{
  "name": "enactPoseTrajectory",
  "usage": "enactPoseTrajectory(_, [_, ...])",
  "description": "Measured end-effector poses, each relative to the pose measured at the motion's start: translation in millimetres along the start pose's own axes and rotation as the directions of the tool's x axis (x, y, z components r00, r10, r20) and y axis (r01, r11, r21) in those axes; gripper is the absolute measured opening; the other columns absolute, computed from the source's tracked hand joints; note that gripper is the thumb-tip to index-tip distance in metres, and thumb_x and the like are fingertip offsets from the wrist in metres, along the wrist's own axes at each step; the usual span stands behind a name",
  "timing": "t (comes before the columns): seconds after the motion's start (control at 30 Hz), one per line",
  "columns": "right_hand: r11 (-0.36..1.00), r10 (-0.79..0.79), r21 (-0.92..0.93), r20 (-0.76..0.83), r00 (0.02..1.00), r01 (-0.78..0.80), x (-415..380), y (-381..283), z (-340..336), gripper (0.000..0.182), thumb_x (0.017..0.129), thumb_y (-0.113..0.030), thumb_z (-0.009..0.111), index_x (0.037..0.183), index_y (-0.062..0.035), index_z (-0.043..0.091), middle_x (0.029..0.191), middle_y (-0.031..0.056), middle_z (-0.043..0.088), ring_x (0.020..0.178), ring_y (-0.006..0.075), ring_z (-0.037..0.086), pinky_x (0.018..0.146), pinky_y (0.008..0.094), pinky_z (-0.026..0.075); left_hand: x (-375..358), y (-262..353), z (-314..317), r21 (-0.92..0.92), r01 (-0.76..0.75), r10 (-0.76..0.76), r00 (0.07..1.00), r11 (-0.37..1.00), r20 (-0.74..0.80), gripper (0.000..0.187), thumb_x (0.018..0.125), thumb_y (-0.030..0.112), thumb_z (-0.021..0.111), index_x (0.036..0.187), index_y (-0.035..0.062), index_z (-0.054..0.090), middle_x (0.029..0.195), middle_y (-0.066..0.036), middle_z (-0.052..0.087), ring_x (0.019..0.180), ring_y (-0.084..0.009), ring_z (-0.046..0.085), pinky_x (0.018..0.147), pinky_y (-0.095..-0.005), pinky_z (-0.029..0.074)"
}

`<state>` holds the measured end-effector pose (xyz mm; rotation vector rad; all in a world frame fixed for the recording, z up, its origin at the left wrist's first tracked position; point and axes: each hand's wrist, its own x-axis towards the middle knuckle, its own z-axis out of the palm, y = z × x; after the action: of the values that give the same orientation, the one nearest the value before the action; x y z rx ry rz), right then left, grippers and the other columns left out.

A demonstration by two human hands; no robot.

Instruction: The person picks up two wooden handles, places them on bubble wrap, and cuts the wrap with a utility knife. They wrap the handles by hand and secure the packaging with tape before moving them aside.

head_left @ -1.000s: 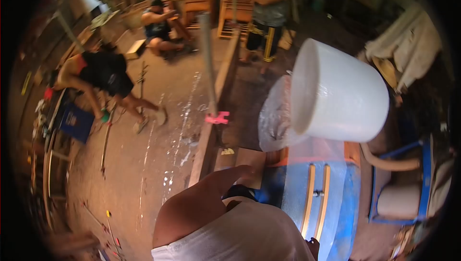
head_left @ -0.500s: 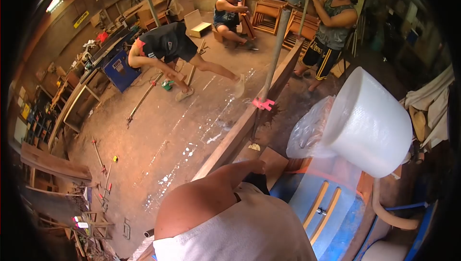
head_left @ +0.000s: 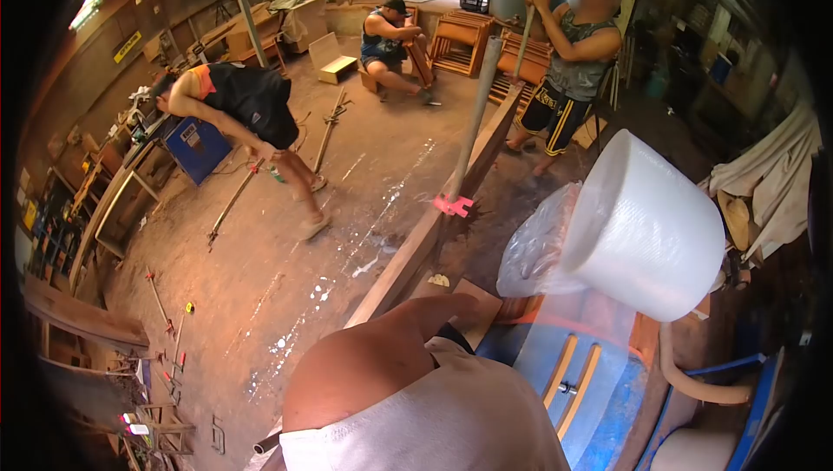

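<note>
Our bare left arm (head_left: 369, 371) comes out of our pale shirt (head_left: 425, 410) at six o'clock, its far part just in front of a brown board (head_left: 475, 319). Our left hand and our right hand are both out of sight, so we cannot tell whether the fingers are apart, together or clamped on anything.

Nearest us, between four and five o'clock, two wooden strips (head_left: 558, 374) lie side by side on the blue counter (head_left: 620, 423), with a small metal fitting (head_left: 567, 388) between them. A translucent sheet (head_left: 599, 315) spreads over the counter; we cannot tell if it passes under or over the strips. At three o'clock sits a big roll of bubble wrap (head_left: 655, 228), tilted, with crumpled clear plastic (head_left: 534, 250) beside it.

A long wooden beam (head_left: 416, 250) runs from one o'clock to seven, a pink clamp (head_left: 453, 205) beside it at the foot of a metal pipe (head_left: 477, 115). Past it, between one and two o'clock, a standing co-worker (head_left: 583, 59) grips a pole (head_left: 525, 42); another sits near twelve, and a third bends over at ten.
</note>
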<state>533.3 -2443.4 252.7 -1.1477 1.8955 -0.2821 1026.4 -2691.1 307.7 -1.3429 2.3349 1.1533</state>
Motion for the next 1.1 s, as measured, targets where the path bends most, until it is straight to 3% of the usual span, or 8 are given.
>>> enactPoseTrajectory(0.17, [0.999, 0.01, -0.054, 0.021, 1.0, -0.008, 25, -27, -16, 0.032, 0.069, -0.025, 0.076, 0.076, 0.0021, 0.061, 0.067, 0.0093, 0.059, 0.061, 0.0175, 0.055, 0.059, 0.0339, 0.045, 62, -36, 25, 0.179, -0.333, 0.358, 0.924, 0.926, -0.134, 0.036, 0.075, 0.029, 0.054, 0.095, -0.0001, 0.062, 0.102, -0.022, 0.059, 0.096, -0.035, 0.057, 0.082, -0.0423, 0.045])
enactPoseTrajectory(0.3, [0.995, 0.018, -0.102, 0.07, 0.997, -0.011, 42, -41, -15, 0.032, 0.069, -0.025, 0.076, 0.075, 0.002, 0.061, 0.066, 0.0093, 0.059, 0.061, 0.0174, 0.055, 0.059, 0.034, 0.045, 38, -20, 15, 0.211, -0.224, 0.25, 0.963, 0.951, -0.104, 0.036, 0.076, 0.03, 0.053, 0.095, 0.0003, 0.062, 0.101, -0.022, 0.059, 0.095, -0.0348, 0.057, 0.081, -0.0424, 0.045])
enactPoseTrajectory(0.37, [0.994, 0.032, -0.109, 0.095, 0.995, -0.021, 45, -40, -4, 0.032, 0.069, -0.026, 0.076, 0.075, 0.0019, 0.061, 0.066, 0.0093, 0.059, 0.061, 0.0174, 0.055, 0.059, 0.034, 0.045, 8, -9, 10, 0.023, -0.021, 0.023, 0.995, 1.0, -0.094, 0.038, 0.076, 0.032, 0.053, 0.095, 0.0001, 0.062, 0.102, -0.022, 0.059, 0.095, -0.0348, 0.058, 0.08, -0.0431, 0.045])
enactPoseTrajectory(0.57, [0.991, 0.092, -0.105, 0.109, 0.99, -0.08, 36, -26, 8, 0.032, 0.069, -0.027, 0.076, 0.074, 0.0017, 0.061, 0.066, 0.0092, 0.059, 0.061, 0.0174, 0.055, 0.058, 0.0342, 0.045, -52, -36, 28, -0.034, 0.114, -0.118, 0.983, 0.993, -0.139, 0.041, 0.071, 0.036, 0.062, 0.099, 0.0063, 0.064, 0.099, -0.021, 0.061, 0.093, -0.0347, 0.059, 0.08, -0.0429, 0.046])
enactPoseTrajectory(0.63, [0.989, 0.135, -0.071, 0.088, 0.987, -0.129, 20, -10, 14, 0.033, 0.069, -0.027, 0.076, 0.074, 0.0017, 0.061, 0.066, 0.0092, 0.059, 0.061, 0.0173, 0.055, 0.058, 0.0343, 0.045, -48, -53, 39, 0.02, 0.21, -0.208, 0.976, 0.978, -0.061, 0.046, 0.075, 0.037, 0.059, 0.109, 0.0052, 0.059, 0.108, -0.019, 0.059, 0.102, -0.0348, 0.055, 0.088, -0.0409, 0.043])
enactPoseTrajectory(0.9, [0.885, 0.417, 0.234, -0.013, 0.909, -0.403, -93, 66, 71, 0.033, 0.069, -0.028, 0.076, 0.073, 0.0014, 0.061, 0.066, 0.0091, 0.06, 0.062, 0.0173, 0.055, 0.058, 0.0345, 0.045, -29, -22, 1, 0.043, 0.083, -0.08, 0.994, 0.996, -0.073, 0.05, 0.075, 0.038, 0.059, 0.112, 0.0047, 0.056, 0.112, -0.019, 0.057, 0.106, -0.0333, 0.053, 0.091, -0.0388, 0.041])
enactPoseTrajectory(1.03, [0.776, 0.578, 0.329, -0.028, 0.815, -0.539, -154, 70, 110, 0.036, 0.07, -0.031, 0.075, 0.08, 0.0013, 0.065, 0.071, 0.0111, 0.063, 0.063, 0.021, 0.057, 0.059, 0.0373, 0.045, 19, 16, -25, 0.029, -0.026, 0.024, 0.997, 0.999, 0.08, 0.057, 0.075, 0.041, 0.06, 0.118, 0.0049, 0.052, 0.118, -0.017, 0.054, 0.111, -0.0318, 0.051, 0.095, -0.0382, 0.039])
enactPoseTrajectory(1.1, [0.946, 0.323, -0.002, -0.086, 0.942, -0.325, -161, 124, 146, 0.04, 0.07, -0.033, 0.075, 0.084, 0.0022, 0.065, 0.073, 0.0132, 0.064, 0.064, 0.0231, 0.059, 0.06, 0.0389, 0.046, 44, 39, -32, 0.186, -0.18, 0.146, 0.972, 0.966, 0.182, 0.054, 0.077, 0.039, 0.058, 0.119, 0.0049, 0.052, 0.12, -0.016, 0.053, 0.111, -0.0311, 0.051, 0.095, -0.038, 0.039])
